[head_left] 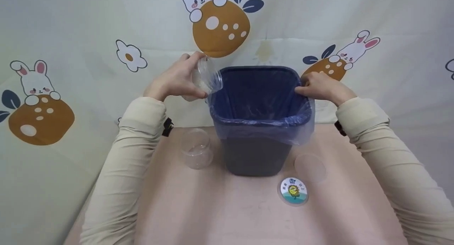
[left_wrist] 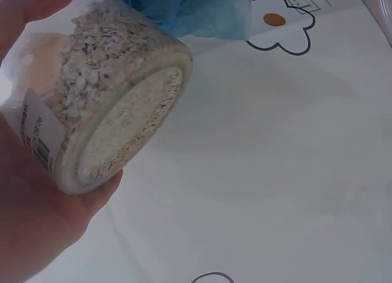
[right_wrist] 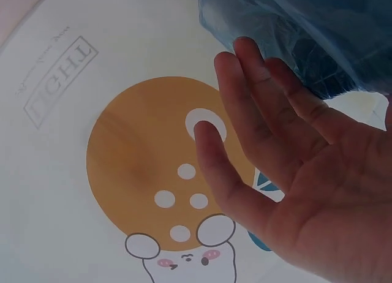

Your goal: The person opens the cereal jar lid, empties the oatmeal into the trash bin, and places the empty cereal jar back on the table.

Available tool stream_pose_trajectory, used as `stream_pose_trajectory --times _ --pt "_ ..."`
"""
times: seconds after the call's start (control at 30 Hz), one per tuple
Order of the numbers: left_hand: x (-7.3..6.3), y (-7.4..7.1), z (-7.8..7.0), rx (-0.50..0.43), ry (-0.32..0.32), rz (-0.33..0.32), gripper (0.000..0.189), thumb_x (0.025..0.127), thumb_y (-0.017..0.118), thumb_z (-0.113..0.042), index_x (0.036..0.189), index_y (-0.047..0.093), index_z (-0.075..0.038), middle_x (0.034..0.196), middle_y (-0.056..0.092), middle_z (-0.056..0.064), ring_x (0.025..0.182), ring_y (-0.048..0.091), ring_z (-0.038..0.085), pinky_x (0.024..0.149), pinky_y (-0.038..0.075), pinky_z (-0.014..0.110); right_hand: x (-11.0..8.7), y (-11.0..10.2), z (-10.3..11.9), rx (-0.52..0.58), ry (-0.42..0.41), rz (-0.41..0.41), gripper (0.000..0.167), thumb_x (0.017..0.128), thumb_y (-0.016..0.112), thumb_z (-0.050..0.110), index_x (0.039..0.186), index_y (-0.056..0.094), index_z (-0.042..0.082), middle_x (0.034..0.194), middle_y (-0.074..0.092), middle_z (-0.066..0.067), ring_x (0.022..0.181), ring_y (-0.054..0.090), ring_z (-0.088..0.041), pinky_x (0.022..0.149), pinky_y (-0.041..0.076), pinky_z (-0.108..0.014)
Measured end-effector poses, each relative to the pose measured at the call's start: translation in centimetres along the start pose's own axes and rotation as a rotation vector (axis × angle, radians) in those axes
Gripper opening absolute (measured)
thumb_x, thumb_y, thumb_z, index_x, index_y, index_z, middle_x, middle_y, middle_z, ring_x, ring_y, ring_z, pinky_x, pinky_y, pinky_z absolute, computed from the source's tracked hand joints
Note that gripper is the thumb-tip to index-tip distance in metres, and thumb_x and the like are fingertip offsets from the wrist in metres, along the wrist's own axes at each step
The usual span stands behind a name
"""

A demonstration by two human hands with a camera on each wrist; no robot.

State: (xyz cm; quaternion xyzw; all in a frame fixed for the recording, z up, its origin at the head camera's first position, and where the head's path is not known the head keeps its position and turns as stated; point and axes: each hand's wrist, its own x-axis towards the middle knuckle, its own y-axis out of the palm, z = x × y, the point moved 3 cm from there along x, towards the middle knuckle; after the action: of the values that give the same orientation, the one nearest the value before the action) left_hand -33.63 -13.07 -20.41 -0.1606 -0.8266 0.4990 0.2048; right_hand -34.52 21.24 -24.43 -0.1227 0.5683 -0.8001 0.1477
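Observation:
My left hand (head_left: 177, 80) grips a clear plastic jar (head_left: 209, 76) at the left rim of a dark trash can (head_left: 257, 156). The jar is tipped with its mouth toward the can; in the left wrist view oats (left_wrist: 107, 53) fill its lower part and a barcode label (left_wrist: 43, 133) shows on its side. A thin bluish bag (head_left: 262, 131) lines the can and folds over its rim. My right hand (head_left: 322, 87) holds the can's right rim, thumb on the inner side; in the right wrist view its fingers (right_wrist: 269, 111) lie outside, by the bag.
A clear jar (head_left: 197, 152) stands on the pink table left of the can. Right of it lie a clear disc (head_left: 310, 167) and a round lid with a sunflower picture (head_left: 293, 191). A cloth (head_left: 156, 28) printed with rabbits hangs close behind the can.

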Motion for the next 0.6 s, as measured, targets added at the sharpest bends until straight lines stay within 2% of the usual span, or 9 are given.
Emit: stream_pose_trajectory --times 0.13,0.23,0.33,0.47,0.6 --pt "0.5 0.0 -0.4 0.041 0.000 0.021 0.096 0.065 0.083 -0.014 0.146 0.031 -0.009 0.124 0.042 0.024 0.111 0.045 0.034 0.093 0.042 0.048 0.1 0.0 0.0 0.011 -0.009 0.011 0.035 0.093 0.051 0.021 0.101 0.058 -0.013 0.091 0.061 -0.023 0.082 0.056 -0.036 0.096 0.035 -0.056" --pt "0.7 -0.1 -0.8 0.085 -0.005 0.039 0.094 0.065 0.082 -0.015 0.145 0.032 -0.009 0.125 0.042 0.025 0.111 0.045 0.035 0.094 0.042 0.048 0.1 -0.1 0.0 0.000 -0.010 0.010 0.034 0.092 0.052 0.020 0.100 0.057 -0.013 0.091 0.061 -0.026 0.084 0.056 -0.039 0.103 0.022 -0.060" --pt "0.9 -0.2 -1.2 0.133 -0.023 0.058 0.092 0.067 0.082 -0.017 0.144 0.032 -0.009 0.126 0.042 0.025 0.112 0.046 0.036 0.094 0.042 0.050 0.0 -0.1 -0.1 -0.005 -0.008 0.014 0.036 0.093 0.052 0.020 0.103 0.057 -0.014 0.094 0.061 -0.028 0.085 0.057 -0.039 0.098 0.031 -0.058" --pt "1.0 -0.2 -1.6 0.198 -0.058 0.070 0.089 0.068 0.081 -0.019 0.143 0.033 -0.011 0.126 0.042 0.024 0.112 0.047 0.038 0.092 0.044 0.052 0.0 0.0 0.0 0.001 -0.005 0.021 0.039 0.094 0.051 0.021 0.107 0.056 -0.015 0.099 0.061 -0.028 0.086 0.057 -0.038 0.084 0.042 -0.054" --pt "1.1 -0.3 -1.8 0.249 -0.090 0.069 0.089 0.068 0.082 -0.021 0.141 0.033 -0.011 0.125 0.043 0.024 0.110 0.048 0.039 0.091 0.044 0.052 0.1 0.0 0.2 0.006 -0.007 0.024 0.038 0.094 0.052 0.020 0.108 0.056 -0.014 0.101 0.061 -0.029 0.088 0.057 -0.038 0.083 0.043 -0.053"
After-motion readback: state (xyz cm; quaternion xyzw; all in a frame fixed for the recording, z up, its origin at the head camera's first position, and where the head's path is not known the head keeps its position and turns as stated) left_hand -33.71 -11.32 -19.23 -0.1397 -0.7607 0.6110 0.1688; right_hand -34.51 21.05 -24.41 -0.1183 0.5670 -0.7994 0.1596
